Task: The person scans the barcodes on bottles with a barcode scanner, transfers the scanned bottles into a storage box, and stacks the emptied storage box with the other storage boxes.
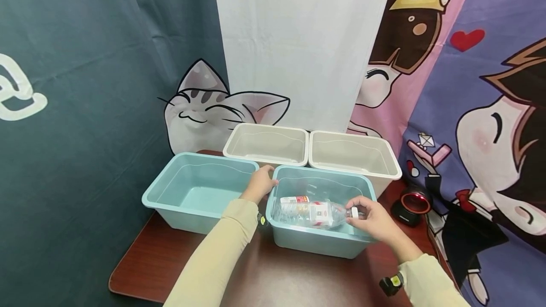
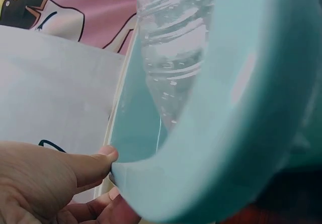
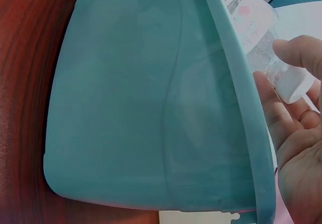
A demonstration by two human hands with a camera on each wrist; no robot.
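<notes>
A clear plastic bottle (image 1: 320, 214) with a white cap and a red-and-white label lies lengthwise over the right-hand blue bin (image 1: 315, 245). My right hand (image 1: 371, 217) holds it by the neck near the cap, thumb on one side and fingers curled on the other, as the right wrist view shows. My left hand (image 1: 260, 184) pinches that bin's near-left rim, thumb on top and fingers beneath in the left wrist view. Behind the bottle another red-and-white label (image 1: 294, 199) shows; its object is mostly hidden.
To the left stands another blue bin (image 1: 170, 214). Two cream bins, one left (image 1: 264, 127) and one right (image 1: 354, 135), stand behind. A black device with a red ring (image 1: 411, 205) sits at the right of the brown table (image 1: 147, 259), near a printed curtain.
</notes>
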